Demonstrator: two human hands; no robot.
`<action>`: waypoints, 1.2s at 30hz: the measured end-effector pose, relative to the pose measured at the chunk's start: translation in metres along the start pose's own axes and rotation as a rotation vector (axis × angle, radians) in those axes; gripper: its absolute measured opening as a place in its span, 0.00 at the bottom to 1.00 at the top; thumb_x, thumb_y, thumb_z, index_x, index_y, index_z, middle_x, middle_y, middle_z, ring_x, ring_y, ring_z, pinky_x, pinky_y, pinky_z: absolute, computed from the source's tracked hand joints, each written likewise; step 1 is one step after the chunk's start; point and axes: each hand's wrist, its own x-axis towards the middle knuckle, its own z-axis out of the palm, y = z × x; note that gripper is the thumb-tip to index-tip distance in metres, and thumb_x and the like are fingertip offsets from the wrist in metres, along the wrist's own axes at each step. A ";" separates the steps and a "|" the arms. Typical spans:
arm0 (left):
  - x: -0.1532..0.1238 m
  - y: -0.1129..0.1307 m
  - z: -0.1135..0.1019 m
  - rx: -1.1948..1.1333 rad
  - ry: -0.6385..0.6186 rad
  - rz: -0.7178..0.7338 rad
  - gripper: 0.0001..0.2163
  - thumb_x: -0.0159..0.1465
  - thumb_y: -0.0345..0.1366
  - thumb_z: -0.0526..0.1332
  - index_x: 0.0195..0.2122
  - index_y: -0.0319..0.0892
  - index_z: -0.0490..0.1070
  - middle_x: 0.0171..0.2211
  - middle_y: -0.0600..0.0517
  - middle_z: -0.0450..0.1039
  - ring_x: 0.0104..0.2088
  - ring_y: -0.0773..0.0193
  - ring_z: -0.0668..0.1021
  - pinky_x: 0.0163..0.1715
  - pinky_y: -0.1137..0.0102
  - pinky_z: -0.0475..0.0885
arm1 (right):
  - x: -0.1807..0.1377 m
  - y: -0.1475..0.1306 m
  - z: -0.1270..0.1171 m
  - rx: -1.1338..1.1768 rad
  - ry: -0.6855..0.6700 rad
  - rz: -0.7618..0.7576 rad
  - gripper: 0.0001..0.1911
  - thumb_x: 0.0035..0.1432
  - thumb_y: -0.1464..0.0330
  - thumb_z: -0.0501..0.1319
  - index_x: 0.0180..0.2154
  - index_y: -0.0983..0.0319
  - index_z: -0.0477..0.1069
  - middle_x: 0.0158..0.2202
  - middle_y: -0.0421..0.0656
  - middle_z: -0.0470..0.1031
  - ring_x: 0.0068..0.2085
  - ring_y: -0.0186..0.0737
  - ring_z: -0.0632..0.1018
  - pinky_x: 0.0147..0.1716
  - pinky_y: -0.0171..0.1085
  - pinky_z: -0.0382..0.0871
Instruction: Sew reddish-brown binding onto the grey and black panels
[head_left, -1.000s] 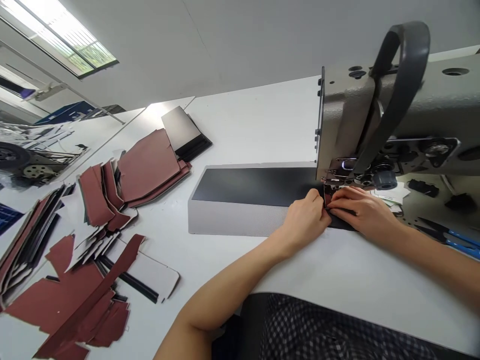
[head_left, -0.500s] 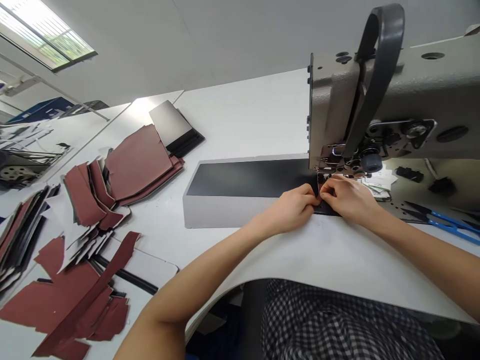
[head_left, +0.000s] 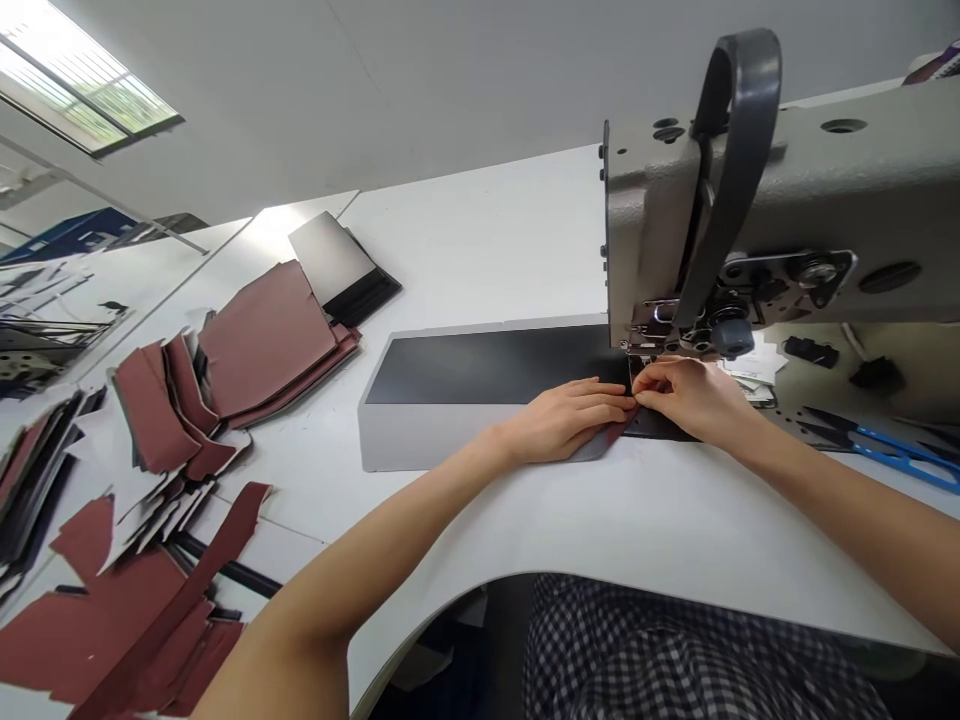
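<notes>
My left hand (head_left: 570, 420) lies flat with fingers stretched out on a long grey panel (head_left: 420, 440) with a black strip (head_left: 495, 365) along it. Beneath its fingertips, a bit of maroon leather-like material (head_left: 616, 432) shows at the panel's right end. My right hand (head_left: 686, 395) is closed in a pinch at the edge of this maroon material, fingertips almost touching the left hand's. Both hands are right at the needle area of a sewing machine (head_left: 667, 220); the pinched edge itself is mostly hidden by the fingers.
Blue-handled scissors (head_left: 900, 455) lie to the right. Papers (head_left: 757, 365) sit behind my right hand under the machine arm. At left are stacked maroon pieces (head_left: 262, 340), maroon scraps (head_left: 112, 620) and grey-black pieces (head_left: 334, 260). The table's curved edge (head_left: 420, 620) is near my body.
My left hand has gone from a pinch to lying flat, uncovering the maroon material under its fingertips. My right hand stays pinched near the needle. The whole view has shifted slightly.
</notes>
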 end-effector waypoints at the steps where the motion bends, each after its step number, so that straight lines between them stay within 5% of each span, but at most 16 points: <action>1: 0.000 0.000 0.000 0.015 0.000 0.000 0.15 0.75 0.33 0.50 0.58 0.44 0.71 0.60 0.48 0.75 0.65 0.59 0.71 0.67 0.58 0.65 | -0.004 0.001 0.001 -0.004 0.021 -0.037 0.09 0.61 0.67 0.60 0.32 0.54 0.79 0.37 0.36 0.80 0.32 0.36 0.78 0.27 0.34 0.66; 7: 0.002 -0.001 0.000 0.027 0.037 -0.006 0.14 0.75 0.33 0.50 0.56 0.43 0.71 0.58 0.47 0.76 0.63 0.60 0.74 0.63 0.60 0.70 | -0.037 0.008 0.004 -0.072 0.113 -0.311 0.21 0.68 0.76 0.49 0.48 0.58 0.79 0.44 0.44 0.79 0.43 0.41 0.78 0.44 0.39 0.74; 12: -0.003 -0.004 0.003 0.023 0.025 -0.030 0.14 0.74 0.32 0.53 0.57 0.46 0.70 0.60 0.48 0.75 0.64 0.62 0.72 0.70 0.57 0.61 | -0.044 0.007 0.001 -0.383 0.177 -0.485 0.22 0.64 0.81 0.50 0.51 0.63 0.78 0.43 0.46 0.78 0.41 0.43 0.76 0.38 0.41 0.73; 19: 0.002 -0.015 -0.004 -0.011 -0.016 -0.026 0.14 0.75 0.33 0.52 0.58 0.46 0.69 0.62 0.47 0.73 0.65 0.62 0.72 0.70 0.56 0.60 | -0.032 0.008 -0.004 -0.441 0.139 -0.367 0.22 0.65 0.76 0.51 0.52 0.55 0.78 0.40 0.41 0.77 0.31 0.36 0.76 0.21 0.37 0.60; 29: 0.017 -0.035 -0.008 -0.014 0.010 -0.069 0.16 0.75 0.34 0.49 0.59 0.44 0.70 0.62 0.47 0.73 0.65 0.59 0.71 0.69 0.56 0.62 | -0.026 0.023 0.012 -0.504 0.203 -0.376 0.21 0.66 0.75 0.54 0.56 0.59 0.76 0.48 0.45 0.79 0.42 0.43 0.79 0.31 0.41 0.68; 36: 0.015 -0.037 -0.008 -0.023 0.000 -0.082 0.16 0.75 0.33 0.49 0.60 0.43 0.70 0.62 0.47 0.73 0.66 0.59 0.70 0.70 0.55 0.60 | -0.026 0.020 0.012 -0.429 0.219 -0.380 0.20 0.68 0.74 0.52 0.54 0.61 0.77 0.46 0.45 0.79 0.40 0.41 0.79 0.31 0.39 0.68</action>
